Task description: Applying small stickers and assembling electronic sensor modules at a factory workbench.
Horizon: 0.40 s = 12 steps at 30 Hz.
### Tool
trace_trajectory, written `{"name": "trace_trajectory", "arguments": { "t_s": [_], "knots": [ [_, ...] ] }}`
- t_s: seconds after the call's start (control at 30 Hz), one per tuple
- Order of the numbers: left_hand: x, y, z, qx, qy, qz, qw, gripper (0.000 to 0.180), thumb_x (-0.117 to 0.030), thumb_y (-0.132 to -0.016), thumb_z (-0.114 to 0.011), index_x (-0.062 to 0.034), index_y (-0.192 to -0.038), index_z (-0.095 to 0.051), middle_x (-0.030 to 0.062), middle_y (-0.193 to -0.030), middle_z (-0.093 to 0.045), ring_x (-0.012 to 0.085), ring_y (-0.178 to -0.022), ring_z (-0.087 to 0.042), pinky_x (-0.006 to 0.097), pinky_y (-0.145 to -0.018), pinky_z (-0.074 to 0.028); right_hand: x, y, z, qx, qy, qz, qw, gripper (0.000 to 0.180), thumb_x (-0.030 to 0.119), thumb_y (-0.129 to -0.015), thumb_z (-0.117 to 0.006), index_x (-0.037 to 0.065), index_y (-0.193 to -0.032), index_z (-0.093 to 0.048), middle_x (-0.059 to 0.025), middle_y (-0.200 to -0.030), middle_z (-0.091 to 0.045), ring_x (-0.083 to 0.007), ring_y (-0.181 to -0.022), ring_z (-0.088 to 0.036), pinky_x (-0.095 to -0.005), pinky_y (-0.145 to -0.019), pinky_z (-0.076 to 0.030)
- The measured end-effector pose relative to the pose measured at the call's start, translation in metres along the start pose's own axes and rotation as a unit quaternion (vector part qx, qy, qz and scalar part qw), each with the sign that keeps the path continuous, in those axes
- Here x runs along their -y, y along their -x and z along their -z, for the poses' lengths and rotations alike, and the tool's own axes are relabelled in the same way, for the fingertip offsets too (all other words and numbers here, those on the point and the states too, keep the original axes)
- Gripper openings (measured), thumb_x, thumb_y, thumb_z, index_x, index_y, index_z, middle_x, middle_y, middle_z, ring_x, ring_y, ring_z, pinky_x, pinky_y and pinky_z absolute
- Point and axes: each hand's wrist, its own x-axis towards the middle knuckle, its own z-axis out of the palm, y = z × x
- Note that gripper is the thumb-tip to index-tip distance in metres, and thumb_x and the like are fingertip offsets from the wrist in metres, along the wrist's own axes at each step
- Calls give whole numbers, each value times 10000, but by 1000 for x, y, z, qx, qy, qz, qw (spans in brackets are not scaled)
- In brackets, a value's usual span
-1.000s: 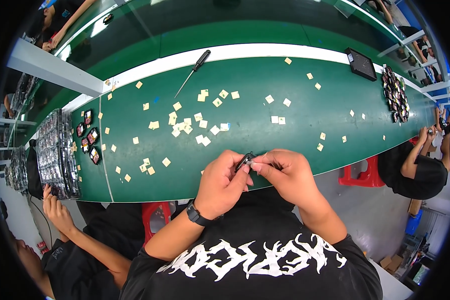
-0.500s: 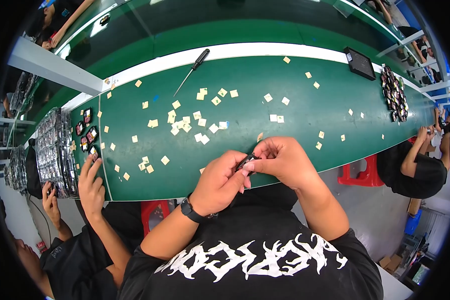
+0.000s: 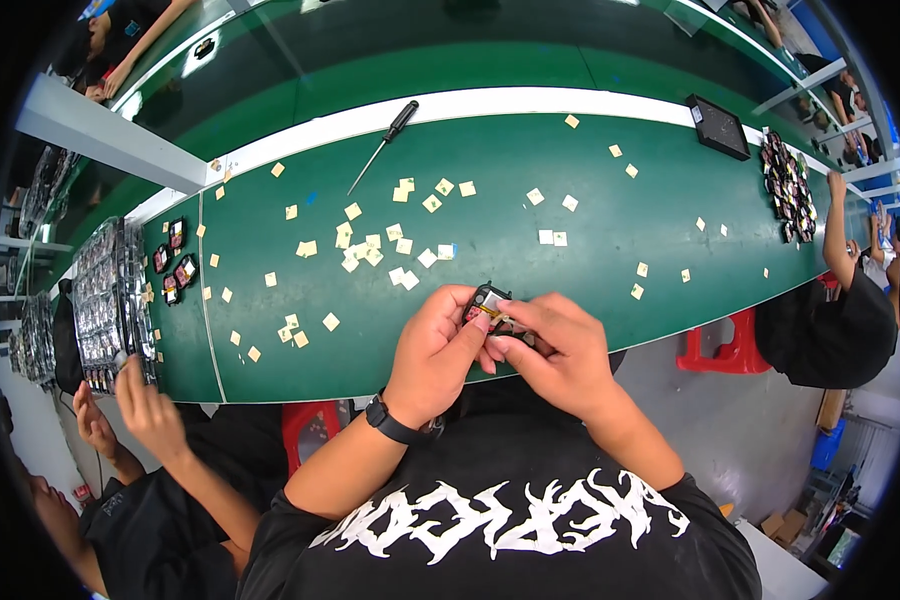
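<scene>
Just over the table's near edge, my left hand grips a small black electronic housing. Its face is turned up and shows reddish and silver parts with a yellow strip. My right hand has its thumb and index finger closed around the housing's right end. A small pale piece shows by that index fingertip; I cannot make out what it is. Beyond my hands, several cream square stickers lie scattered on the green table.
A black-handled screwdriver lies at the table's far side. Far right are a black tray and a pile of black housings. At left, several housings lie near stacked clear trays, where a co-worker's hand reaches.
Between my hands, the housing has turned so its inner face shows. The left co-worker's hand moved from the loose housings to the trays. A co-worker at right has raised an arm toward the pile.
</scene>
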Motion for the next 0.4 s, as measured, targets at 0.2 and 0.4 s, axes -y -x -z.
{"name": "trace_trajectory", "arguments": {
  "t_s": [0.2,0.4],
  "knots": [
    [-1,-1,4,12,18,-6,1000,181,-31,-1056,-485,31,-1222,-523,71,-980,-631,80,-765,-609,235,-673,-522,-8,1,-8,-23,105,77,991,448,88,-853,-786,67,-1288,-680,-87,-867,-671,-213,-646,-669,-315,-589,-536],
    [0,-1,7,24,-8,5,1000,177,-41,-1060,-487,28,-1218,-529,61,-955,-636,69,-750,-599,232,-676,-522,-11,3,-6,30,-19,-18,999,443,67,-898,-742,104,-1332,-662,-76,-936,-717,-185,-737,-723,-312,-652,-582]
  ]
}}
